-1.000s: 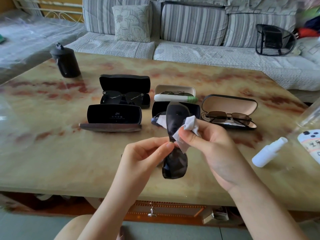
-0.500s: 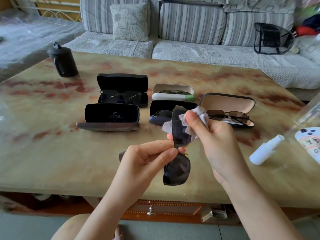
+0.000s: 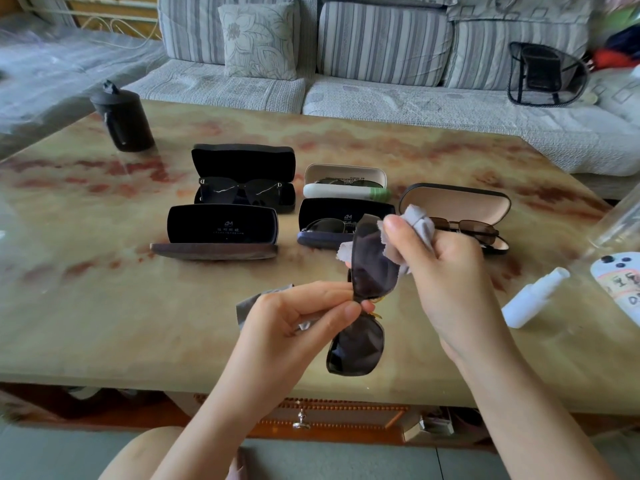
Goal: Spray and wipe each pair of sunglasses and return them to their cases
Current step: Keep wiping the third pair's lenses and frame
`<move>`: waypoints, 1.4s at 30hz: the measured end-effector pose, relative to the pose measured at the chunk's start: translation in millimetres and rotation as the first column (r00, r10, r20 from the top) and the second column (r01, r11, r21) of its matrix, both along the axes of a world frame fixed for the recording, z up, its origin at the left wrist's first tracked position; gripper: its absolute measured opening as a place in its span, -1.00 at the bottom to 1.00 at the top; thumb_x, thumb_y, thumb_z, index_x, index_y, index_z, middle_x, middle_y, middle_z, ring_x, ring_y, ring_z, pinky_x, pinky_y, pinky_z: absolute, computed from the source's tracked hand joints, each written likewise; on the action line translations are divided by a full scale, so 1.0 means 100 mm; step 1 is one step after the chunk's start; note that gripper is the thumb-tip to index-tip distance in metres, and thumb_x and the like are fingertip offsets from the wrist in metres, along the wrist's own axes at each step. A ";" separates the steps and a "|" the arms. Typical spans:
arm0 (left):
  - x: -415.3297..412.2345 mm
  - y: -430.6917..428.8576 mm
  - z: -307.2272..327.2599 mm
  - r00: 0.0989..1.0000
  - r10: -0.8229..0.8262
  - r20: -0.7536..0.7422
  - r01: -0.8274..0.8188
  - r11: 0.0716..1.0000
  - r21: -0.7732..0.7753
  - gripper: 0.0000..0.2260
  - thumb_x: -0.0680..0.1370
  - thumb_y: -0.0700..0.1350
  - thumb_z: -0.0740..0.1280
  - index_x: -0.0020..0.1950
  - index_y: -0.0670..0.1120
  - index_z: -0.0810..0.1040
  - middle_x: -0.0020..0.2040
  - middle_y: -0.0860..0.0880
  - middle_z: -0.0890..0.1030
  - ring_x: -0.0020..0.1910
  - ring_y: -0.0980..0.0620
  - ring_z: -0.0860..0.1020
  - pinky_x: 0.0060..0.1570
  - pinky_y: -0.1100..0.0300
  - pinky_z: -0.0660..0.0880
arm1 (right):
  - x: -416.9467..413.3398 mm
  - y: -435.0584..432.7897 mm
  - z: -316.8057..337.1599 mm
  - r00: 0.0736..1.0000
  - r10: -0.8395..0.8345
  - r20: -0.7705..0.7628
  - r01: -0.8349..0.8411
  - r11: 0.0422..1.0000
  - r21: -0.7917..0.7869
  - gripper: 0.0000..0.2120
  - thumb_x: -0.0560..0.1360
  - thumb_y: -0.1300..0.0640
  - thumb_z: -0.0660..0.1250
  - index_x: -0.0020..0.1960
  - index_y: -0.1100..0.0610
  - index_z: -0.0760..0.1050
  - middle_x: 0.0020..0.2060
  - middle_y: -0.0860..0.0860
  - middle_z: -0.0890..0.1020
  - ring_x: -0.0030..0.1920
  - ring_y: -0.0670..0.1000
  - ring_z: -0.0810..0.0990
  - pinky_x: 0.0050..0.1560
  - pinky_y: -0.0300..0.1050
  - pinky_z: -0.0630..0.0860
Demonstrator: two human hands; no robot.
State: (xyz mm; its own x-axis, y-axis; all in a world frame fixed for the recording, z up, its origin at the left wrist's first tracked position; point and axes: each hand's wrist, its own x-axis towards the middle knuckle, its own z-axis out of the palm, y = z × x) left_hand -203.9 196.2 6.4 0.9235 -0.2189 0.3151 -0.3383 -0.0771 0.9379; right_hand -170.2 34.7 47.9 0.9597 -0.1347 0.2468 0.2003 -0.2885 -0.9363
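Between my two hands, above the marbled table [image 3: 104,306], the dark sunglasses [image 3: 372,268] stand on end, one lens over the other. My left hand [image 3: 298,317] pinches them at the bridge, thumb and forefinger closed on the frame. My right hand [image 3: 446,271] is curled round a grey cleaning cloth [image 3: 415,220], with the thumb pressing it to the upper lens. Beyond my left hand stands an open black case [image 3: 221,225]. Just behind my right hand, a tan-lined case [image 3: 457,206] holds brown glasses. Off to the right of that hand, a white spray bottle [image 3: 533,299] lies on its side.
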 end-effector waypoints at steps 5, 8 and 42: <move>0.00 0.00 0.00 1.000 0.002 -0.018 -0.002 1.000 -0.006 -0.86 0.53 -0.17 0.37 -0.01 -0.02 0.71 -0.02 0.12 0.71 0.05 0.14 0.65 0.08 0.25 0.55 | -0.04 0.02 0.05 0.988 0.154 -0.017 -0.153 0.986 0.072 -0.74 0.37 -0.05 0.43 -0.45 0.03 0.58 -0.49 -0.10 0.59 -0.41 -0.18 0.53 -0.33 -0.38 0.41; 0.00 0.00 0.01 1.000 0.011 -0.018 -0.011 1.000 -0.015 -0.86 0.52 -0.17 0.36 -0.01 -0.04 0.71 -0.04 0.12 0.71 0.03 0.16 0.65 0.06 0.29 0.54 | -0.09 0.06 0.07 0.974 0.225 -0.017 -0.225 0.974 0.039 -0.77 0.30 -0.08 0.46 -0.31 0.10 0.65 -0.45 -0.01 0.62 -0.38 -0.10 0.55 -0.35 -0.34 0.40; 0.01 0.02 0.10 0.965 -0.120 -0.234 0.086 0.985 -0.149 -0.77 0.58 -0.06 0.27 -0.14 -0.21 0.54 -0.19 -0.10 0.71 -0.07 -0.07 0.70 -0.12 0.32 0.53 | 0.25 -0.14 0.24 0.910 0.367 0.195 -0.319 0.917 -0.238 -0.78 0.49 0.41 0.32 -0.11 0.17 0.68 -0.22 -0.04 0.72 -0.18 -0.16 0.65 -0.14 -0.28 0.51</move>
